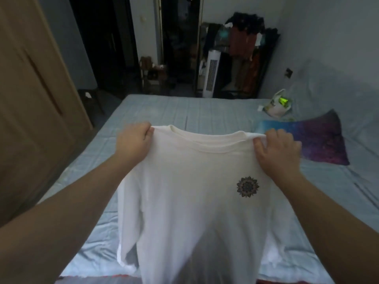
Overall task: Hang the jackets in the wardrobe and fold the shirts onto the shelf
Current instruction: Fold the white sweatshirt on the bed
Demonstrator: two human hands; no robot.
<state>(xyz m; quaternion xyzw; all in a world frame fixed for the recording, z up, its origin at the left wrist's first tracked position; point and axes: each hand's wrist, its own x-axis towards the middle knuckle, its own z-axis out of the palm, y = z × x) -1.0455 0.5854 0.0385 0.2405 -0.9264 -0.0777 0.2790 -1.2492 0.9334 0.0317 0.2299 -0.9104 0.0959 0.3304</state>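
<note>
Above the bed [205, 107], the left hand [133, 140] and right hand [279, 148] each grip a shoulder of the white shirt [194, 201], holding it up.

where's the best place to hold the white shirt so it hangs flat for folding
At the two shoulder tops of the white shirt, one either side of the collar, coming from the outer sides. The left hand and right hand pinch it there, and it hangs spread and flat.

Both arms extended forward, converging toward frame centre. Left hand [134, 140] and right hand [276, 148] raised level, fingers curled, pinching white shirt [194, 201] shoulders.
</note>
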